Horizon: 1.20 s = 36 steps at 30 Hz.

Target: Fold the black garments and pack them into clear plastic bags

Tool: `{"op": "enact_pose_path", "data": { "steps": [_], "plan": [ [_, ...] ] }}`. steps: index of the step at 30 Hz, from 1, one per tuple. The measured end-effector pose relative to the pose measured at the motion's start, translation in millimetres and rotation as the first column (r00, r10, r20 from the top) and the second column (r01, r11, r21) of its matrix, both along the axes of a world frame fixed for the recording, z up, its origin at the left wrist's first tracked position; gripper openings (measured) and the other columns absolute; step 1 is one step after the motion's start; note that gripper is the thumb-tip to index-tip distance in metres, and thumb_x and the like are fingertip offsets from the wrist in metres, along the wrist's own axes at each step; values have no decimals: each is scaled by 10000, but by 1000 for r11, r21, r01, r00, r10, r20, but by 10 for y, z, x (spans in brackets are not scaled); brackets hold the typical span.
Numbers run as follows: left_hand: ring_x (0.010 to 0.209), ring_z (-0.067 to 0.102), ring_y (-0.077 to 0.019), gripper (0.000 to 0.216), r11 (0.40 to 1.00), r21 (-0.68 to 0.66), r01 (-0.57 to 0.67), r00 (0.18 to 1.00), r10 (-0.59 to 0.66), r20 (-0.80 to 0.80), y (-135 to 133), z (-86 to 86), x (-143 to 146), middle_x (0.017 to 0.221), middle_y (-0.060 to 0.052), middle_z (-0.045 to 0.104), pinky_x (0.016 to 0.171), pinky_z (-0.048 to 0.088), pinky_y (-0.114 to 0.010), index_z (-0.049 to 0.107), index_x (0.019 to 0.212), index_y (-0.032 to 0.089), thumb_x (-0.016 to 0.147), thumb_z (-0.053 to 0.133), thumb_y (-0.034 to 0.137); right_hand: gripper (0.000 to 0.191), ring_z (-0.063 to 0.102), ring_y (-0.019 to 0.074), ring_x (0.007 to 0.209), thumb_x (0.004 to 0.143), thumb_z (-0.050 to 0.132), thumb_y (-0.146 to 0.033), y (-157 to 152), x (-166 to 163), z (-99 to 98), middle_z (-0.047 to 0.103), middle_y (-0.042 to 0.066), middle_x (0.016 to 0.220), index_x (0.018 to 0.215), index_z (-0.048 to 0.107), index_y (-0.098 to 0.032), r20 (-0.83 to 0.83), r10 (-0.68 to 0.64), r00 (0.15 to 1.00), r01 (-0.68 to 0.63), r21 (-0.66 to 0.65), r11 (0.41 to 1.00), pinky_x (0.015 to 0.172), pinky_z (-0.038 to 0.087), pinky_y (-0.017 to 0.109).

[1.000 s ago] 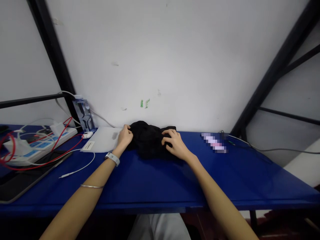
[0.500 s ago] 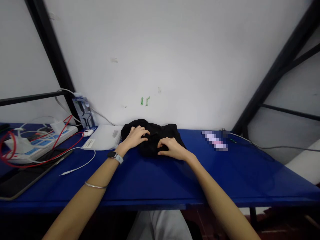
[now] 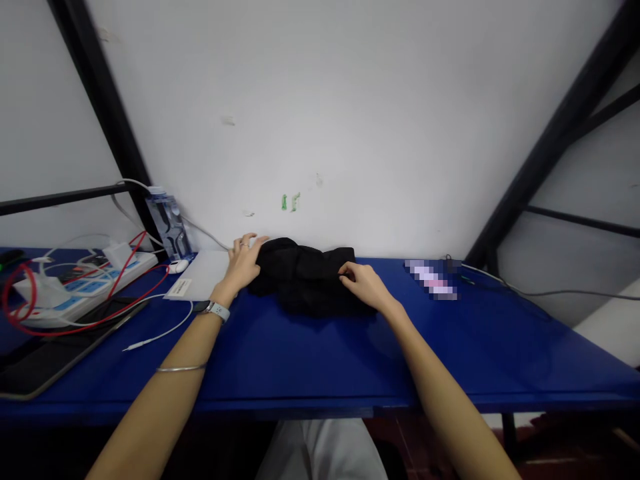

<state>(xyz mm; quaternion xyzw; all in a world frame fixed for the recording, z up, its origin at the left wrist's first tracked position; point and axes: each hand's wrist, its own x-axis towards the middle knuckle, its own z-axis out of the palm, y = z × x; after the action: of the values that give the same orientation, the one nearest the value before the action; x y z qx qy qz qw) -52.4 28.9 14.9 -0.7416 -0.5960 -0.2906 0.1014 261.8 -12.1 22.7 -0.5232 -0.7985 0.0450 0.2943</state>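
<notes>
A bunched black cloth [image 3: 310, 280] lies in soft folds on the blue desk, close against the wall; its exact kind does not show. At the cloth's left end is my left hand [image 3: 243, 262], fingers apart and thumb near the fabric, over the edge of a white translucent folder [image 3: 203, 273]. My right hand [image 3: 367, 285] is at the right end, thumb and forefinger pinched together on the fabric.
Left on the blue desk [image 3: 300, 373] stand a clear water bottle [image 3: 170, 223] and a white power strip [image 3: 85, 293] with red and white cables. A dark tablet [image 3: 55, 357] lies in front. A blurred-out object [image 3: 433, 279] lies to the right.
My left hand has moved left from the top of the cloth to its left end, its fingers spreading. My right hand has shifted right along the cloth, which now looks flatter in the middle.
</notes>
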Motion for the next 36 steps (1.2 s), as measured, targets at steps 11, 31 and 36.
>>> {"op": "enact_pose_path", "data": {
  "steps": [11,31,36],
  "plan": [
    [1221,420,-275,256,888,-117,445,873,-459,-163,-104,42,361,1202,-36,622,1036,279,-486,683,945,270,776,527,158,83,581,163,683,771,580,-204,42,37,-49,652,9,755,822,644,-218,11,31,999,-31,-4,1000,631,399,275],
    [646,461,-146,166,966,258,19,718,-193,669,-362,1274,-29,583,11,468,601,351,-261,524,587,179,721,462,255,195,485,103,564,762,653,-238,-77,439,1457,530,-34,669,946,591,-224,-685,239,688,41,365,930,540,367,255],
    [778,574,-233,265,993,-109,-52,903,93,419,185,863,-98,693,-52,623,686,407,-313,642,694,161,763,420,289,144,539,174,682,743,639,-234,781,356,1013,559,16,713,877,604,-192,-533,-118,838,272,220,937,678,447,338]
  ]
}}
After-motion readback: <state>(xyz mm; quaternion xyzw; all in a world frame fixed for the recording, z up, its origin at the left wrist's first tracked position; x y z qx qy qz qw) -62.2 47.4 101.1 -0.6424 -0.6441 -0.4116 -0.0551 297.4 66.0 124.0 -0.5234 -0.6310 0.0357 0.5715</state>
